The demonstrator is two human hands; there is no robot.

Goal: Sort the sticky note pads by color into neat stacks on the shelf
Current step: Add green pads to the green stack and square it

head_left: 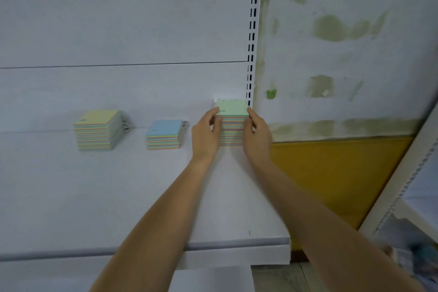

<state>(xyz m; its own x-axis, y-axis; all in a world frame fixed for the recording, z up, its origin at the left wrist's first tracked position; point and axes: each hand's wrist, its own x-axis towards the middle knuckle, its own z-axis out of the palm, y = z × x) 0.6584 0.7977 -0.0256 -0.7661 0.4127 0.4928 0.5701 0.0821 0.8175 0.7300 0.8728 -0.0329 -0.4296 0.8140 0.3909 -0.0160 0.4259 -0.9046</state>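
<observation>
Three stacks of sticky note pads stand on the white shelf [118,197]. A green-topped stack [231,108] sits at the right end against the back panel. My left hand [205,134] presses its left side and my right hand [257,134] presses its right side, fingers curled around the upper pads. A shorter blue-topped stack [164,134] stands just left of my left hand. A yellow-topped stack [96,129] stands further left. All the pads show multicoloured edges.
A slotted white upright [252,31] marks the shelf's right end. Beyond it is a stained white wall with a yellow lower band [331,173]. Another shelf unit's frame [403,185] leans in at the far right. The shelf's front edge [237,243] runs below my forearms.
</observation>
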